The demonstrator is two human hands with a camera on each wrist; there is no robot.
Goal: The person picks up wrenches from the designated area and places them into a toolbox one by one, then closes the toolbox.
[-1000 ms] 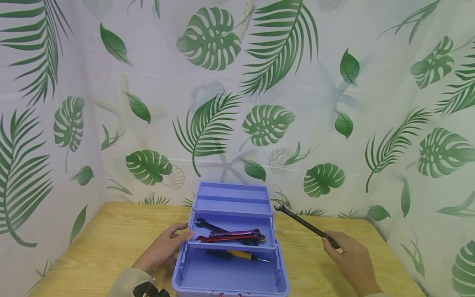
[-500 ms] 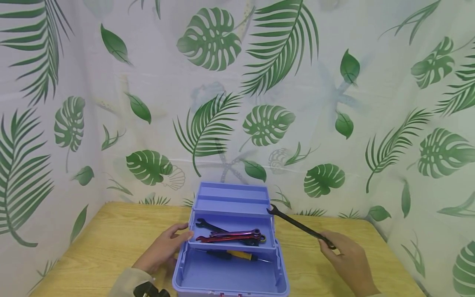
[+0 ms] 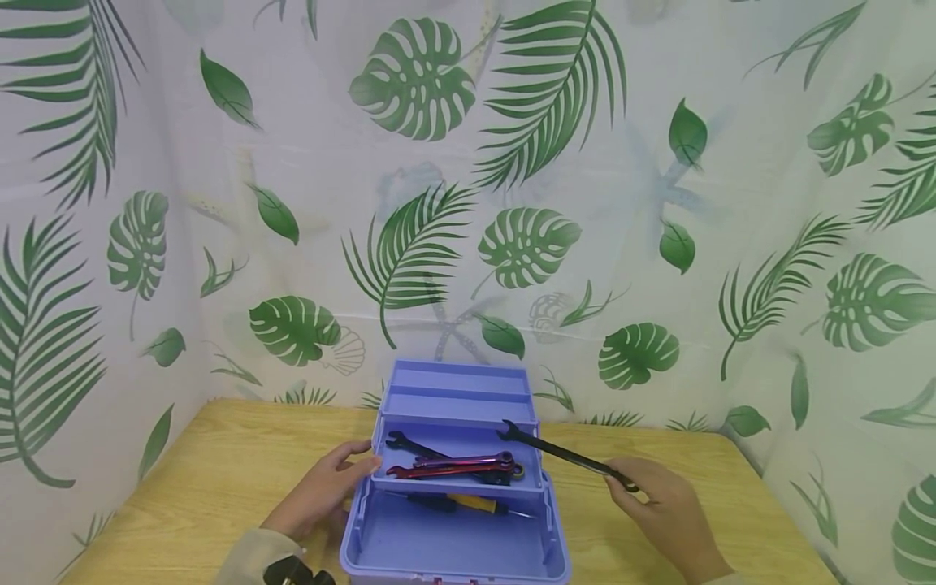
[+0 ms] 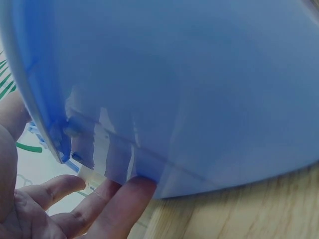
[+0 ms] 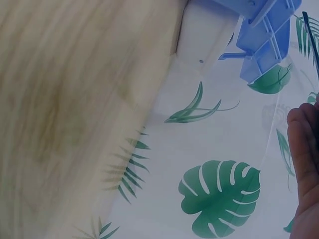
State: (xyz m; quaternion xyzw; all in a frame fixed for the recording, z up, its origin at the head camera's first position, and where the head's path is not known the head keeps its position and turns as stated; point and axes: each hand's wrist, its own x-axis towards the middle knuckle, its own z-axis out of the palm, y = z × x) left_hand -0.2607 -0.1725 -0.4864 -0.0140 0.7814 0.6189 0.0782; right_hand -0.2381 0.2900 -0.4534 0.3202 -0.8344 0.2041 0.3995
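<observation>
A black wrench (image 3: 566, 453) slants over the right side of a blue-purple toolbox (image 3: 453, 552), its open-ended head above the raised tray. My right hand (image 3: 661, 512) grips its other end, to the right of the box; in the right wrist view part of that hand (image 5: 305, 149) shows at the edge. Inside the raised tray (image 3: 468, 435) lie a black wrench (image 3: 417, 444) and red and purple wrenches (image 3: 453, 466). At the box's left side, my left hand (image 3: 322, 487) rests with extended fingers; its fingertips (image 4: 137, 186) touch the outer wall (image 4: 199, 99) in the left wrist view.
In the lower compartment lies a screwdriver (image 3: 471, 503) with a yellow and black handle. Behind the tray stands another tiered section (image 3: 457, 378). The box sits on a wooden table (image 3: 241, 455), before a leaf-patterned curtain (image 3: 556, 162).
My right hand has moved left with the wrench, bringing its head from beside the toolbox to over the raised tray. My left hand has stayed at the box's side.
</observation>
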